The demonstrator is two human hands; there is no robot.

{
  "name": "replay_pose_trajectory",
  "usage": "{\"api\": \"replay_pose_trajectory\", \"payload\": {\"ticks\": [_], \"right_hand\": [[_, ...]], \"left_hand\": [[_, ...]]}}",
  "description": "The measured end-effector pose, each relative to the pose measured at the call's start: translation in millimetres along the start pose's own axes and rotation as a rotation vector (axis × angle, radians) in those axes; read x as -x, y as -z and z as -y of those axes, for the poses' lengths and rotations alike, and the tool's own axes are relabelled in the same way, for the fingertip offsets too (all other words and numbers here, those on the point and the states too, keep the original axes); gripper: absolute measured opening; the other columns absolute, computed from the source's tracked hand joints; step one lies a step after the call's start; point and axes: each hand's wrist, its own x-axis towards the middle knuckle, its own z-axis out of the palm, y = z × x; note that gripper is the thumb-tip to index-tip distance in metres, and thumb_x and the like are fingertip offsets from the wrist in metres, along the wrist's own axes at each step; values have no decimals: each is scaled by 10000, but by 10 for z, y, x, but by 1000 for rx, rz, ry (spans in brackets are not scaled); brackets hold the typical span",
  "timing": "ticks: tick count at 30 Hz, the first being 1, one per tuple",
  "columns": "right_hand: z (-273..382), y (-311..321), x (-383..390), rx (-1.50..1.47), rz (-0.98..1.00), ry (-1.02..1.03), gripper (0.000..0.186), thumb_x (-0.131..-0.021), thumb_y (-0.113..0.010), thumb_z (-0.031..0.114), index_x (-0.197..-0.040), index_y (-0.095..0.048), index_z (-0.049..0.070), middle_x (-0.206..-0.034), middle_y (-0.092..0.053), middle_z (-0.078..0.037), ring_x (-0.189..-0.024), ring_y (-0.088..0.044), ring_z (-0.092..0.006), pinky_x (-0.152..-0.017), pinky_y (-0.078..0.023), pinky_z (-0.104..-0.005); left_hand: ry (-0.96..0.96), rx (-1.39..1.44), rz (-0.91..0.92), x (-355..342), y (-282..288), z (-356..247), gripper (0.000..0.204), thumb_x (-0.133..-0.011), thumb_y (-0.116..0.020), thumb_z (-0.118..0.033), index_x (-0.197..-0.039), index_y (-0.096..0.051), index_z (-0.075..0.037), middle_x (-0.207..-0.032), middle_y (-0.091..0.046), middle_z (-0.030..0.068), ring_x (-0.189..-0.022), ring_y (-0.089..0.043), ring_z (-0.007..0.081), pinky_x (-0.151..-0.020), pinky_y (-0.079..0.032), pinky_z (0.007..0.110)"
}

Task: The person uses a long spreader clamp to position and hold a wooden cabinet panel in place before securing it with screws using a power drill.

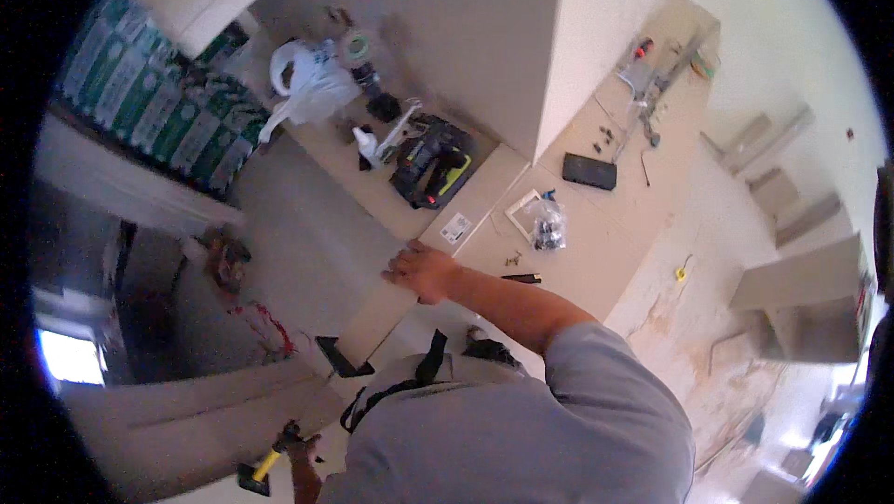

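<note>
2 hands show: the right hand [426,273] lies palm down with fingers spread, gripping nothing, on the beige board [374,316], which runs beneath those fingers and out to both sides. Well apart from them, at lower left, the left hand [303,453] seems curled around a yellow-and-black tool [266,466]. Steadying the board looks like the step in hand; a next move would call for a firm right palm and a controlled tool. The left fingers are dark and partly hidden, their forearm is mostly cut off, and the tool's exact kind is unclear. Right of the right fingers, a clear bag [549,226] blurs its contents.
</note>
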Motion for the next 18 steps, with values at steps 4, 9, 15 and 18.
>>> {"api": "replay_pose_trajectory", "payload": {"ticks": [4, 9, 15, 18], "right_hand": [[-34, -145, 56, -30, -192, 20, 854, -644, -823, 304, -1427, -528, 135, -1363, -583, -83, -1296, -521, -272, -1171, -310, -505], [-88, -209, 68, -28, -222, 15, 780, -655, -794, 282, -1388, -571, 137, -1310, -611, -78, -1268, -537, -258, -1143, -339, -493], [-80, -62, 51, 18, -102, 11, 740, -693, -770, 295, -1389, -567, 146, -1272, -621, -74, -1243, -549, -259, -1125, -346, -489], [-64, -53, 50, 22, -80, 10, 753, -700, -770, 299, -1406, -552, 152, -1285, -614, -75, -1254, -544, -257, -1127, -342, -488]], "left_hand": [[-12, -130, 64, -63, 113, -250, 856, -796, -843, -301, -1471, -393, -27, -1506, -470, 148, -1364, -449, 327, -1149, -366, 440], [-22, -247, 123, -129, 137, -509, 818, -820, -820, -295, -1469, -399, -29, -1499, -483, 139, -1359, -457, 318, -1148, -363, 436], [-30, -315, 155, -171, 113, -551, 773, -849, -792, -286, -1467, -405, -31, -1492, -499, 128, -1353, -467, 307, -1146, -361, 431], [-26, -328, 174, -134, 65, -491, 750, -863, -778, -282, -1465, -408, -32, -1488, -507, 123, -1350, -472, 302, -1146, -359, 429]]}}
